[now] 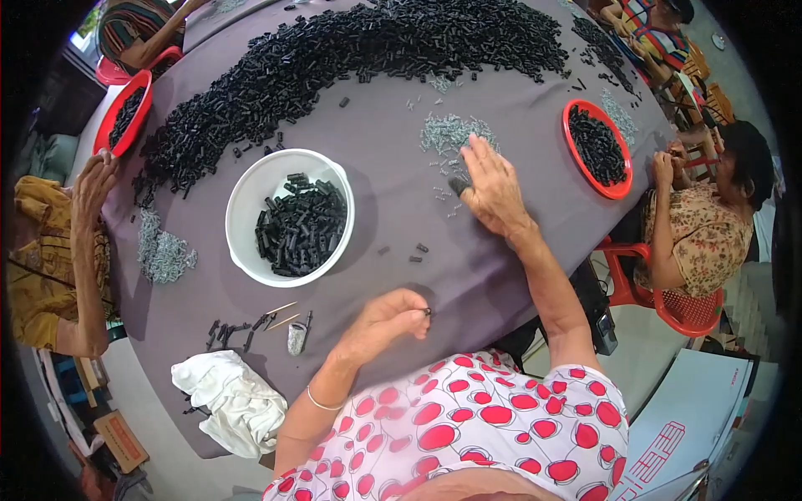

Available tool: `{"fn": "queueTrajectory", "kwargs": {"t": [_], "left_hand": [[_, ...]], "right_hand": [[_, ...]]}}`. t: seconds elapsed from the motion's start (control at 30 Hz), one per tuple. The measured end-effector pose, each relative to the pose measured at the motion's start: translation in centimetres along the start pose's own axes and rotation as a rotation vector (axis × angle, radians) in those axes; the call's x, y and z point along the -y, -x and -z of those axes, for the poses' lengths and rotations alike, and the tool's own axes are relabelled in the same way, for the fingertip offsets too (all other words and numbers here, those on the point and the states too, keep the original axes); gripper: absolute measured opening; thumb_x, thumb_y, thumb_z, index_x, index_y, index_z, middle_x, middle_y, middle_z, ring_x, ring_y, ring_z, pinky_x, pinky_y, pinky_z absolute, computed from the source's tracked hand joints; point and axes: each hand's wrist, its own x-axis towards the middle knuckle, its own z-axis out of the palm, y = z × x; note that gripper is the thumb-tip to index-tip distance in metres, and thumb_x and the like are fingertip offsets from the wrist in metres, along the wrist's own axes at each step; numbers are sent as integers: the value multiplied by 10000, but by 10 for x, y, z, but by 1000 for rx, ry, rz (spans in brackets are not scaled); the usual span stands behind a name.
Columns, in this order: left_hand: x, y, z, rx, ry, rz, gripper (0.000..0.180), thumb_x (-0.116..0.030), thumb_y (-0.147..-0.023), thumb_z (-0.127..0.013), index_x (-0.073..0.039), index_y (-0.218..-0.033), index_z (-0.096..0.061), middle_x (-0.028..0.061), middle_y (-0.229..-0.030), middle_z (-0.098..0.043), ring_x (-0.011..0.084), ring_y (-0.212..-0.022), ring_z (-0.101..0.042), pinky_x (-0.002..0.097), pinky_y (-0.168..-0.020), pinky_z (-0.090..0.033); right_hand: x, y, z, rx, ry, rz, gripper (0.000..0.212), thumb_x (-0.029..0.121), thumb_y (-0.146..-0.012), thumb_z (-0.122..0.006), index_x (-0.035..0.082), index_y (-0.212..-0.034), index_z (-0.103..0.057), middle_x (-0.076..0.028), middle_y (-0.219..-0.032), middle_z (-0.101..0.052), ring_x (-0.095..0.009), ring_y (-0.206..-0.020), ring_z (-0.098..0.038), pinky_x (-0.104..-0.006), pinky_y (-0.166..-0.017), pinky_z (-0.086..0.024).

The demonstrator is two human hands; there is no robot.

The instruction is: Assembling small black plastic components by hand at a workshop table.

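White plastic forms the round bowl (248, 196), which holds a loose pile of short black pieces (301, 225) on the grey cloth (388, 179). Two red baskets, one near the right edge of the table (615, 194) and one at the far left (102, 134), contain similar black pieces. The left hand (388, 321) pinches a small dark piece (427, 311) between thumb and fingertips, below and to the right of the bowl. The right hand (494, 188) reaches with fingers extended to a heap of small silvery parts (451, 134); whether it grips any, I cannot tell. Large red outlined characters mark a pale box (693, 384) at lower right; printing on a brown carton (121, 438) at lower left is too small to read.
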Motion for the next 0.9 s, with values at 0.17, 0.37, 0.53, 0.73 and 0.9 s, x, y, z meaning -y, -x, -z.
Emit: {"fn": "queueTrajectory", "kwargs": {"t": [0.17,0.37,0.53,0.73,0.9], "left_hand": [[-5,1,-1,11,-33,-28,99,-96,-914,-557,-12,-968,-557,34,-856,-586,99,-779,-560,270,-745,-488],[-4,4,-2,-21,-88,35,128,-125,-915,-565,-16,-980,-554,29,-874,-582,96,-793,-556,259,-757,-484],[-3,5,-3,-2,-74,15,130,-128,-918,-558,-16,-983,-551,26,-872,-577,97,-798,-550,257,-765,-471],[-6,3,-5,25,-63,6,135,-127,-925,-545,-12,-995,-538,27,-875,-570,98,-790,-544,254,-759,-465],[-4,2,0,29,-46,-13,153,-137,-937,-532,-14,-1026,-522,27,-885,-567,95,-793,-541,242,-750,-461]], "right_hand": [[36,25,15,110,-127,39,681,187,-701,-597,38,-1337,-407,-175,-1462,-276,-303,-1355,-264,-469,-1077,-213],[45,35,17,133,-42,116,658,217,-743,-570,117,-1370,-401,-157,-1479,-258,-307,-1370,-236,-493,-1073,-199],[22,-19,-1,66,-36,98,637,224,-779,-524,78,-1379,-367,-149,-1472,-278,-313,-1361,-253,-485,-1070,-214],[20,-7,10,185,-53,82,598,175,-760,-523,82,-1341,-418,-153,-1460,-300,-319,-1346,-271,-478,-1064,-223],[30,8,17,164,-88,155,648,151,-718,-583,157,-1347,-427,-182,-1464,-262,-370,-1333,-269,-480,-1058,-224]]}}
